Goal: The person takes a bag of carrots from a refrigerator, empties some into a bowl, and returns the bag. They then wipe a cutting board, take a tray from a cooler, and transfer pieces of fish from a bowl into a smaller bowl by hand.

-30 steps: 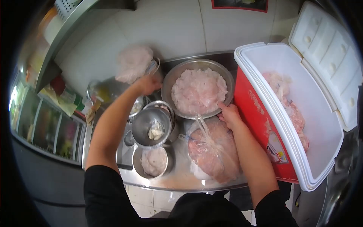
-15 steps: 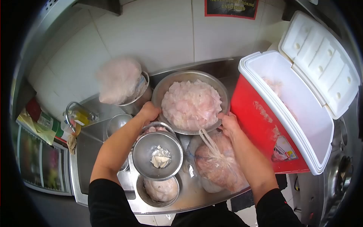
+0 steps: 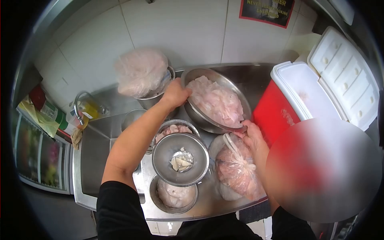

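Note:
A wide steel bowl [image 3: 236, 93] of pale, thin meat slices [image 3: 218, 102] is tilted, its left side raised, between my two hands. My left hand [image 3: 176, 95] grips its left rim. At the lower right rim, my right hand [image 3: 252, 138] is closed on the edge, just above a knotted clear bag of pink meat [image 3: 238, 168]. Below the bowl, a smaller steel bowl [image 3: 160, 160] with white pieces in it rests over other containers. One of these is a pot [image 3: 153, 196] of pale meat; another holds pink meat chunks [image 3: 173, 131].
An open red and white cooler [image 3: 276, 108] stands to the right, its lid [image 3: 344, 76] tipped back. A bulging plastic bag [image 3: 142, 72] sits atop a steel pot at the back left. The sink basin [image 3: 94, 160] and faucet [image 3: 78, 106] are on the left. A blurred disc covers the lower right.
The steel bowl has gone from nearly level to tilted, with its left side lifted by my left hand. The view has shifted, so the surroundings sit differently in frame.

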Motion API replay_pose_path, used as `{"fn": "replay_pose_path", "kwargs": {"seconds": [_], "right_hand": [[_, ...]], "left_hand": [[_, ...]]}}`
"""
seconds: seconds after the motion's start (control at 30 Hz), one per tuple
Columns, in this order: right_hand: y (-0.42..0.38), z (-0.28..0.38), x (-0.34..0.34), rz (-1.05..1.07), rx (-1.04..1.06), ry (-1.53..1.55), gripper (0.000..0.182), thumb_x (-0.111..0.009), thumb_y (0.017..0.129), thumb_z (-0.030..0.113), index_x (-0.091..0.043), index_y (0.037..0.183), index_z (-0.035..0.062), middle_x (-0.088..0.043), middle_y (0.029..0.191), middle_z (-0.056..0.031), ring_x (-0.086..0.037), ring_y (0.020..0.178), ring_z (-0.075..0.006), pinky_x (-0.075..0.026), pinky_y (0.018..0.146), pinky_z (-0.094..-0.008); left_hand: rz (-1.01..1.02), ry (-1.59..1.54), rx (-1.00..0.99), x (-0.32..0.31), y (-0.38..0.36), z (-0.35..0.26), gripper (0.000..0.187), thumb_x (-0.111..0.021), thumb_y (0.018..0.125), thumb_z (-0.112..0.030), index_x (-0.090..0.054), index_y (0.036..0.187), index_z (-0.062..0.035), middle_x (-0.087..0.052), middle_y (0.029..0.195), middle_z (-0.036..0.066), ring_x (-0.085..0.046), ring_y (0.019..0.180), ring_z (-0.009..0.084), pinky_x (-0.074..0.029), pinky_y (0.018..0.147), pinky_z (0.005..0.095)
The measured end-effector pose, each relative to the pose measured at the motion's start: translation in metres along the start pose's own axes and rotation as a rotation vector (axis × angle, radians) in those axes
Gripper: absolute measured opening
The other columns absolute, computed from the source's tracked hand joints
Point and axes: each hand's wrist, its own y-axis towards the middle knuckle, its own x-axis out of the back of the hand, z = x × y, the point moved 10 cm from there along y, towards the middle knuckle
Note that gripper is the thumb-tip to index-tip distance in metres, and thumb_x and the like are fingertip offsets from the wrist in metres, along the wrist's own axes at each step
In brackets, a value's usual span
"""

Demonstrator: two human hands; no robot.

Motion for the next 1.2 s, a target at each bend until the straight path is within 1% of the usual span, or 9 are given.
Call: {"fn": "replay_pose_path", "kwargs": {"seconds": [0.27, 0.43, 0.53, 0.57, 0.63, 0.7, 0.87, 1.03, 1.2], "right_hand": [[-0.026, 0.017, -0.021, 0.087, 0.055, 0.102, 0.026, -0.051, 0.087, 0.0, -0.052, 0.11, -0.0108, -0.056, 0.117, -0.0247, -0.06, 0.109, -0.0381, -0.053, 0.097, -0.0542], [-0.069, 0.05, -0.047, 0.129, 0.16, 0.077, 0.028, -0.055, 0.086, 0.001, -0.051, 0.112, -0.0077, -0.058, 0.115, -0.0213, -0.062, 0.104, -0.0336, -0.056, 0.09, -0.0506], [-0.085, 0.059, -0.051, 0.116, 0.189, 0.036, 0.046, -0.063, 0.083, 0.005, -0.045, 0.124, -0.0035, -0.058, 0.116, -0.0177, -0.062, 0.105, -0.0314, -0.055, 0.086, -0.0486], [-0.102, 0.065, -0.057, 0.108, 0.214, 0.02, 0.039, -0.062, 0.083, 0.005, -0.049, 0.118, -0.0029, -0.06, 0.111, -0.0161, -0.063, 0.101, -0.0293, -0.056, 0.084, -0.0471], [-0.152, 0.086, -0.08, 0.084, 0.268, -0.002, 0.025, -0.06, 0.084, 0.005, -0.056, 0.108, -0.0015, -0.063, 0.1, -0.013, -0.066, 0.092, -0.025, -0.058, 0.08, -0.0441], [-0.178, 0.102, -0.092, 0.181, 0.319, -0.055, 0.029, -0.062, 0.083, 0.007, -0.056, 0.111, -0.0023, -0.063, 0.102, -0.0135, -0.066, 0.091, -0.0245, -0.058, 0.081, -0.0451], [-0.279, 0.154, -0.106, 0.326, 0.483, -0.1, 0.032, -0.062, 0.082, 0.008, -0.059, 0.112, -0.0027, -0.065, 0.104, -0.0132, -0.066, 0.088, -0.0219, -0.057, 0.079, -0.0397], [-0.347, 0.217, -0.048, 0.403, 0.681, -0.043, 0.034, -0.064, 0.082, 0.008, -0.059, 0.114, -0.0036, -0.066, 0.104, -0.0139, -0.064, 0.093, -0.0209, -0.054, 0.08, -0.035], [-0.425, 0.287, 0.08, 0.362, 0.849, -0.109, 0.032, -0.066, 0.084, 0.009, -0.062, 0.113, -0.0028, -0.068, 0.105, -0.0129, -0.066, 0.094, -0.0192, -0.053, 0.086, -0.0328]], "left_hand": [[-0.089, -0.015, -0.106, 0.026, -0.002, -0.057, 0.052, -0.063, 0.079, -0.016, -0.05, 0.12, 0.0139, -0.065, 0.09, 0.022, -0.064, 0.07, 0.024, -0.051, 0.062, 0.0366], [-0.124, -0.094, -0.16, 0.061, -0.037, -0.092, 0.066, -0.063, 0.079, -0.019, -0.044, 0.133, 0.0132, -0.065, 0.093, 0.018, -0.062, 0.071, 0.0216, -0.05, 0.062, 0.0341], [-0.144, -0.127, -0.171, 0.087, -0.057, -0.108, 0.061, -0.063, 0.081, -0.02, -0.046, 0.133, 0.0063, -0.062, 0.097, 0.011, -0.06, 0.076, 0.0175, -0.049, 0.061, 0.0282], [-0.117, -0.126, -0.17, 0.096, -0.061, -0.109, 0.058, -0.062, 0.082, -0.02, -0.048, 0.132, 0.0047, -0.062, 0.099, 0.01, -0.06, 0.077, 0.017, -0.049, 0.062, 0.0283], [-0.18, -0.086, -0.235, 0.124, -0.071, -0.112, 0.053, -0.062, 0.083, -0.021, -0.051, 0.129, 0.0037, -0.062, 0.104, 0.009, -0.06, 0.083, 0.0156, -0.049, 0.068, 0.0273], [-0.123, -0.248, -0.264, 0.136, -0.097, -0.122, 0.068, -0.062, 0.084, -0.025, -0.041, 0.137, 0.0109, -0.06, 0.12, 0.018, -0.061, 0.103, 0.0203, -0.048, 0.09, 0.0289], [-0.065, -0.447, -0.362, 0.144, -0.17, -0.167, 0.048, -0.058, 0.089, -0.019, -0.047, 0.129, 0.0067, -0.06, 0.118, 0.015, -0.061, 0.103, 0.019, -0.047, 0.091, 0.0298], [-0.139, -0.514, -0.472, 0.116, -0.228, -0.235, 0.044, -0.058, 0.091, -0.02, -0.05, 0.126, 0.0055, -0.062, 0.114, 0.014, -0.061, 0.102, 0.0191, -0.047, 0.092, 0.03], [-0.039, -0.528, -0.611, 0.0, -0.294, -0.328, 0.043, -0.055, 0.094, -0.021, -0.05, 0.127, 0.0063, -0.062, 0.115, 0.013, -0.061, 0.102, 0.0182, -0.047, 0.09, 0.0281]]}}
